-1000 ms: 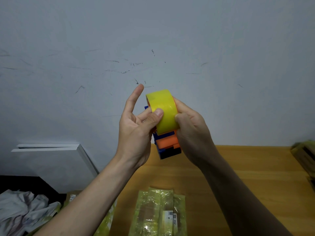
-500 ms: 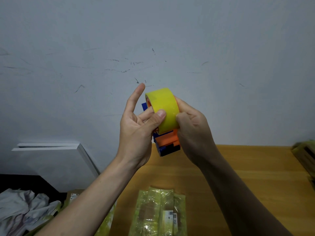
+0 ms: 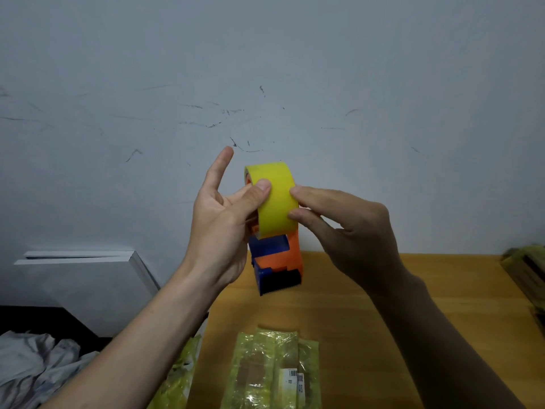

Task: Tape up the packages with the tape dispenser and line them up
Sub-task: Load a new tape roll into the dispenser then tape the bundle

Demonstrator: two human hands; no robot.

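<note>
Held up in front of a scuffed, matte grey wall (image 3: 295,69): a tape dispenser (image 3: 275,258) of hard orange and blue plastic, blocky in its lower body, with a dark toothed cutter at the bottom edge. Mounted on top, a smooth, glossy yellow tape roll (image 3: 277,202), a wide cylinder seen nearly edge-on. Left hand (image 3: 219,228) wrapped round the dispenser's left side, thumb pressed flat on the roll's curved face, index finger pointing straight up and free. Right hand (image 3: 351,231) at the roll's right edge, thumb and a fingertip pinching or touching the yellow surface, remaining fingers curled loosely behind; whether a loose tape end lies between them cannot be told. Below, a worktop (image 3: 383,305) of warm, smooth yellowish wood. Lying flat on it near the bottom edge, a rectangular package (image 3: 271,373) sheathed in crinkled, shiny yellowish-green film, with a small white barcode label on its right part. Just beside it to the left, partly under the left forearm, a second film-wrapped package (image 3: 180,370), similarly wrinkled. At the far right edge, blurred yellowish-green wrapped packages (image 3: 528,270). Off the worktop to the left, a flat white board (image 3: 82,278) leaning by the wall, and crumpled pale cloth (image 3: 32,367) in soft folds at the lower left corner.
</note>
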